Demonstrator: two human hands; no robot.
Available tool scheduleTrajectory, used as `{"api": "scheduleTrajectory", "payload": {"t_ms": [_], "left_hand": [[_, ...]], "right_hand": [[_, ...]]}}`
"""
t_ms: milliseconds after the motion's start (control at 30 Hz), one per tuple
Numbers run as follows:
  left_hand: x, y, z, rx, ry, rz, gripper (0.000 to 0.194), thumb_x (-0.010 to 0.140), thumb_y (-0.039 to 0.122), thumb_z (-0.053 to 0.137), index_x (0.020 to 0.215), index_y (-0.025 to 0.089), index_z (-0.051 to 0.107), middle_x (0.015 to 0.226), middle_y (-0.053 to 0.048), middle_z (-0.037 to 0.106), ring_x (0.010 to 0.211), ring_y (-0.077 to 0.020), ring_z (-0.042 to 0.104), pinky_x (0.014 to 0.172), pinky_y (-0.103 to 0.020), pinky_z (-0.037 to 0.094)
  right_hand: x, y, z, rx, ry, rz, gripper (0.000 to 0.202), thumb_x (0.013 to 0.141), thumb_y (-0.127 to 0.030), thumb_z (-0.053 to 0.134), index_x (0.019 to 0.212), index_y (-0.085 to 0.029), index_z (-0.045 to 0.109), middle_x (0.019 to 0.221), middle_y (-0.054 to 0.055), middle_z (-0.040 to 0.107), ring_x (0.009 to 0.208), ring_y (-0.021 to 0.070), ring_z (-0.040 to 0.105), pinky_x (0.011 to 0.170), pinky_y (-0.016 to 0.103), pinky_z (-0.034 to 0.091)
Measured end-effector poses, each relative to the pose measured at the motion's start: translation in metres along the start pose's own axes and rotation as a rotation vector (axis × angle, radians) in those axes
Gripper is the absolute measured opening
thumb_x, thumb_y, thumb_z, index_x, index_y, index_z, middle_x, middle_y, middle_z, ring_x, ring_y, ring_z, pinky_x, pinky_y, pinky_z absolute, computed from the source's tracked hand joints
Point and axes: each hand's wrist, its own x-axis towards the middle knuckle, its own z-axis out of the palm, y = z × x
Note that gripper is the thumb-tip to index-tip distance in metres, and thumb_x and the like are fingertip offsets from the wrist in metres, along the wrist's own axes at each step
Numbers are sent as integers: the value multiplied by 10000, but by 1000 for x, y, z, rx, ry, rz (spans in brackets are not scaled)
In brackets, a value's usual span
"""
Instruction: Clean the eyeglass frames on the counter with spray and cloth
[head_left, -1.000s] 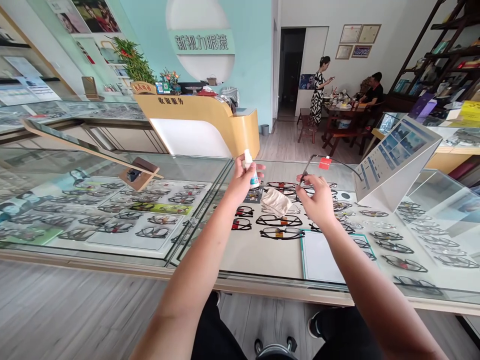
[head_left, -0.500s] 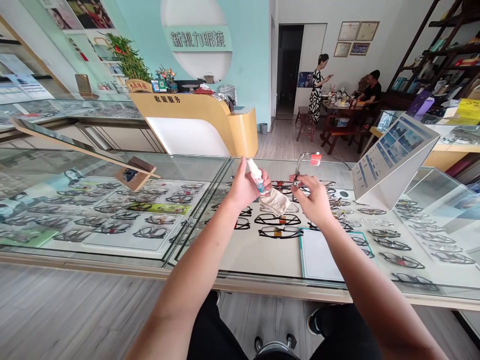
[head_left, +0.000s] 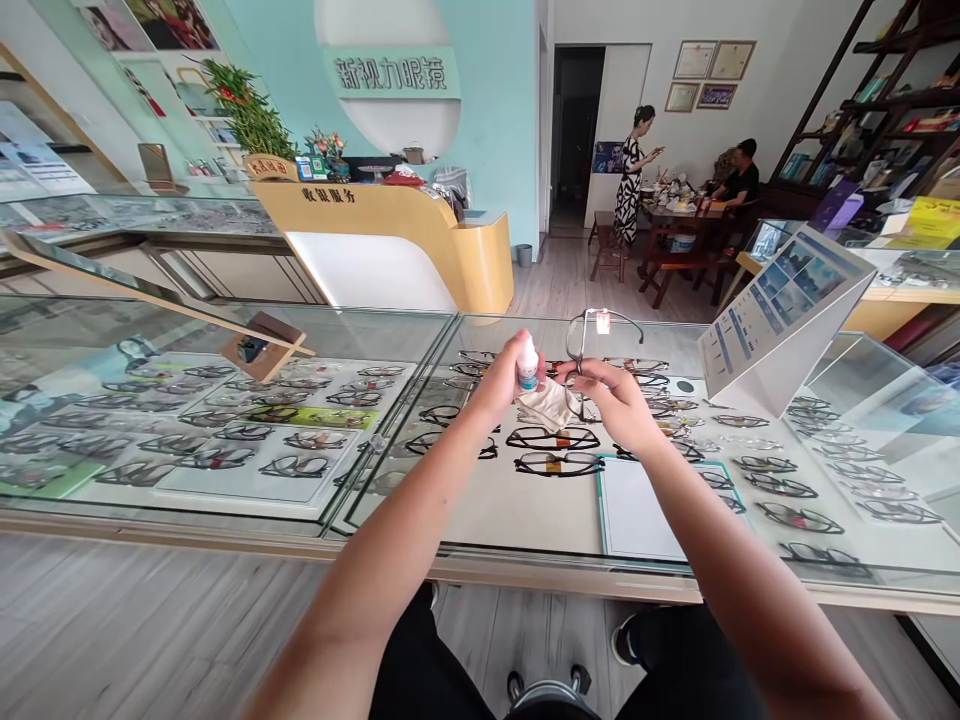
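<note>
My left hand (head_left: 504, 384) is closed round a small white spray bottle (head_left: 528, 365) with a blue-marked label, held upright above the glass counter. In my right hand (head_left: 611, 395) is a pair of eyeglasses (head_left: 576, 340), gripped near the bridge, its lenses turned one above the other. A small tag (head_left: 602, 321) hangs on the frame. The bottle's top is close to the glasses, without touching them as far as I can see. Below both hands a pale cloth (head_left: 551, 408) lies crumpled on the counter.
Rows of eyeglasses (head_left: 559, 464) lie inside the glass display counter (head_left: 525, 555). A white information stand (head_left: 787, 320) rises at the right, and a tilted mirror on a wooden base (head_left: 262, 347) stands at the left. Two people are at a far table (head_left: 679, 215).
The bottle has gone from tilted to upright and moved slightly right. My right hand has turned the glasses so the lenses face me more, closer to the bottle.
</note>
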Motion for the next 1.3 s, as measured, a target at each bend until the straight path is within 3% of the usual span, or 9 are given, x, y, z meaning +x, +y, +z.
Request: {"api": "scheduleTrajectory", "payload": {"t_ms": [100, 233, 533, 733, 900, 967, 1033, 1133, 1300], "left_hand": [[-2, -7, 6, 162, 100, 111, 673, 881, 888, 625, 747, 229, 637, 717, -18, 591, 677, -164, 584, 678, -303, 547], [-9, -3, 12, 336, 143, 214, 632, 939, 831, 591, 749, 229, 622, 717, -18, 569, 719, -181, 578, 711, -320, 537], [-12, 1, 12, 429, 157, 234, 601, 998, 797, 474, 790, 243, 578, 755, -24, 558, 748, -198, 543, 727, -342, 498], [-17, -1, 11, 573, 89, 282, 535, 1010, 714, 517, 761, 241, 544, 720, -5, 513, 720, -190, 478, 696, -353, 389], [-17, -6, 11, 585, -51, 287, 551, 1015, 723, 529, 751, 239, 524, 689, 12, 483, 688, -181, 463, 704, -355, 369], [-15, -6, 7, 560, -35, 298, 579, 1030, 748, 513, 763, 235, 553, 724, -5, 536, 708, -190, 494, 715, -360, 396], [-10, -5, 0, 528, 52, 317, 598, 1054, 762, 483, 805, 232, 603, 799, -30, 618, 754, -205, 543, 755, -370, 444], [3, -4, -22, 464, 289, 319, 517, 1061, 715, 532, 898, 239, 653, 921, -52, 714, 863, -230, 627, 840, -378, 505], [33, -6, -71, 283, 777, 251, 167, 937, 359, 744, 1009, 255, 635, 957, -18, 685, 947, -220, 661, 890, -340, 530]], "right_hand": [[0, -2, 2, 111, -63, 1, 291, 1052, -390, 622, 1080, -267, 884, 1134, 44, 866, 1145, 277, 738, 1044, 409, 541], [0, -7, 4, 173, -97, 2, 277, 1023, -370, 634, 1011, -267, 890, 1102, 29, 857, 1025, 247, 717, 1043, 401, 550], [2, -12, 1, 222, -47, 55, 259, 992, -403, 643, 958, -262, 858, 1045, 37, 843, 971, 239, 679, 996, 396, 554], [6, -9, -4, 253, 92, 73, 283, 988, -454, 648, 1024, -258, 850, 1056, 50, 843, 940, 239, 663, 949, 400, 545], [6, -8, -5, 230, 110, 67, 293, 985, -478, 656, 1036, -261, 847, 1060, 47, 836, 951, 242, 664, 935, 399, 537], [6, -7, -5, 225, 112, 71, 298, 997, -479, 646, 1040, -259, 841, 1067, 48, 836, 950, 240, 655, 921, 394, 522], [6, -6, -6, 224, 120, 79, 300, 1005, -485, 639, 1028, -255, 831, 1078, 49, 839, 935, 234, 643, 905, 388, 509], [6, -4, -8, 234, 139, 85, 293, 1008, -484, 638, 977, -249, 810, 1099, 57, 845, 926, 232, 632, 899, 386, 503], [7, -4, -10, 214, 142, 88, 286, 1005, -474, 642, 1037, -255, 823, 1067, 59, 843, 919, 241, 631, 891, 389, 505]]}}
